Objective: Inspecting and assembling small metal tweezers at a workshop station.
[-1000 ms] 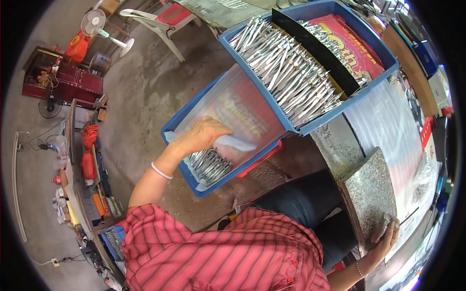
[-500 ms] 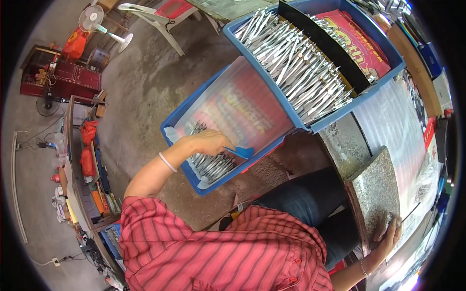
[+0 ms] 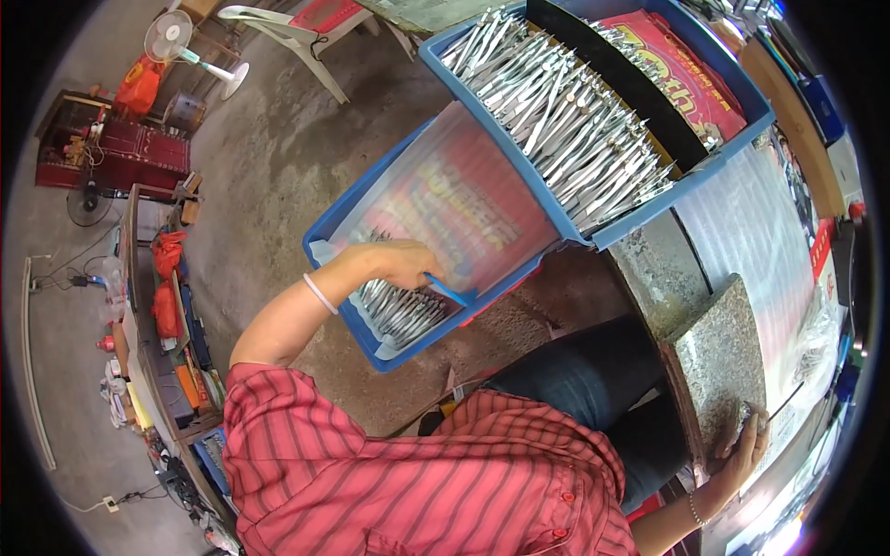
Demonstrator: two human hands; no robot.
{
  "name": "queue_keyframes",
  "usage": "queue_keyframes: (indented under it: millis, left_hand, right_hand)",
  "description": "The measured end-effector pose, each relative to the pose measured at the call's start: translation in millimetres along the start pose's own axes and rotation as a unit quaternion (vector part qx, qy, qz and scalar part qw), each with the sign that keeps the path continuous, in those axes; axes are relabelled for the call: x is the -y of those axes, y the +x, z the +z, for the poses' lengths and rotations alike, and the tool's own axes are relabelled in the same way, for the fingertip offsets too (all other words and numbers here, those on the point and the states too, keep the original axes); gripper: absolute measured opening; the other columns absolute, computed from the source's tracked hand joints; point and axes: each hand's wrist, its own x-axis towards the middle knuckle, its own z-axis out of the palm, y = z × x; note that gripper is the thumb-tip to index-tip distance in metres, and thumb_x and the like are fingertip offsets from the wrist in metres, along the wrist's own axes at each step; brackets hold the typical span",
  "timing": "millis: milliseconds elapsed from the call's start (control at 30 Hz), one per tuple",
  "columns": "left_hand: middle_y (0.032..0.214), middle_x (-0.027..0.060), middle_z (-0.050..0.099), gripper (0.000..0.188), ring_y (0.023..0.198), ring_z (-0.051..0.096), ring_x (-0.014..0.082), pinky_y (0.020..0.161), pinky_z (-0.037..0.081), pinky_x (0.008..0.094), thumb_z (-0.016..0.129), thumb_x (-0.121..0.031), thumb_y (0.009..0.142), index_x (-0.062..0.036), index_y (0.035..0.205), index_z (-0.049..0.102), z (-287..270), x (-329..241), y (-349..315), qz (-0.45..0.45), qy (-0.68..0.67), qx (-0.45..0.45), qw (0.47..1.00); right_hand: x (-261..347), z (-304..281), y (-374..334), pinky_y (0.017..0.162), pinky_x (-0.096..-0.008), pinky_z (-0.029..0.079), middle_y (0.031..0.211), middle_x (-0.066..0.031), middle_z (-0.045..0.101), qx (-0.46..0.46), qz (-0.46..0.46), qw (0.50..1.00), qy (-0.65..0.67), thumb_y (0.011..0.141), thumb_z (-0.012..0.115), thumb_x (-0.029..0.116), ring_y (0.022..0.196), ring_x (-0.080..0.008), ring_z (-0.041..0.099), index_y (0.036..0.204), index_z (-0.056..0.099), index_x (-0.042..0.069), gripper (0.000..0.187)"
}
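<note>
My left hand (image 3: 408, 263) is over the lower blue bin (image 3: 321, 221), fingers closed around a flat blue tool (image 3: 449, 290) whose exact kind I cannot make out. Beneath that hand lie many slim silvery metal pieces (image 3: 400, 310), at the bin's near end. A translucent sheet (image 3: 445, 199) over red printed material lines the rest of it. At the right, my right hand (image 3: 743, 451) is closed on a grey lump (image 3: 731, 430) at the edge of a rough stone slab (image 3: 718, 361). A thin dark rod (image 3: 788, 402) sticks out beyond its fingers.
A bigger blue bin (image 3: 593, 243), packed with silvery metal pieces (image 3: 547, 102), overlaps the lower bin's far right. A black divider (image 3: 621, 88) splits it, with a red printed package (image 3: 681, 69) behind. Plastic sheeting (image 3: 751, 222) covers the bench. A chair (image 3: 297, 42) stands farther off.
The blue tool has turned from showing its broad face to nearly edge-on as my left hand shifts slightly. By my right hand, the dark rod now points up and right.
</note>
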Motion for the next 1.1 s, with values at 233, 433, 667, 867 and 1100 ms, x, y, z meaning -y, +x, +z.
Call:
queue_keyframes:
  millis: [233,433,667,867,1100]
  left_hand:
    - [0.096,0.0198,0.066,0.032,0.092,0.062,0.0371,0.075,0.048,0.0424,0.055,-0.006,0.076,-0.0067,0.106,0.066,-38,19,-14,0.023,0.033,-0.101,0.994]
    - [0.102,0.0155,0.066,0.036,0.098,0.061,0.0340,0.081,0.048,0.0414,0.057,0.001,0.071,-0.0076,0.105,0.068,-40,37,-23,-0.111,0.138,-0.068,0.982]
    - [0.094,0.0162,0.067,0.032,0.093,0.062,0.0347,0.078,0.048,0.0433,0.061,-0.003,0.075,-0.0111,0.105,0.069,-29,49,-31,-0.097,0.139,-0.038,0.985]
    - [0.098,0.0176,0.067,0.031,0.097,0.062,0.0350,0.081,0.048,0.0423,0.059,-0.006,0.078,-0.0114,0.107,0.068,-43,50,-31,-0.126,0.138,-0.091,0.978]
    - [0.099,0.0186,0.067,0.030,0.098,0.062,0.0356,0.083,0.048,0.0428,0.060,-0.009,0.081,-0.0105,0.110,0.067,-40,62,-38,-0.176,0.137,-0.052,0.973]
  right_hand:
    - [1,-1,-1,0.038,-0.0146,0.027,0.070,0.0000,0.052,0.036,-0.008,0.999,0.000,0.097,0.051,0.016,0.042,-0.0020,0.034,0.109,0.057,0.002,0.018]
    - [0,1,-1,0.037,-0.0148,0.027,0.067,0.0015,0.050,0.026,-0.022,0.999,-0.004,0.097,0.050,0.015,0.042,-0.0019,0.035,0.109,0.057,0.001,0.019]
    - [7,9,-3,0.037,-0.0152,0.024,0.058,0.0034,0.047,0.030,-0.019,0.999,-0.035,0.097,0.051,0.017,0.040,-0.0012,0.034,0.107,0.057,0.002,0.019]
    - [7,11,-5,0.036,-0.0157,0.023,0.057,0.0045,0.045,0.015,-0.024,0.999,-0.034,0.097,0.051,0.018,0.040,-0.0008,0.034,0.106,0.057,0.003,0.019]
    - [13,16,-7,0.036,-0.0160,0.023,0.058,0.0048,0.044,-0.013,-0.017,0.999,-0.041,0.097,0.051,0.018,0.040,-0.0007,0.034,0.104,0.058,0.002,0.018]
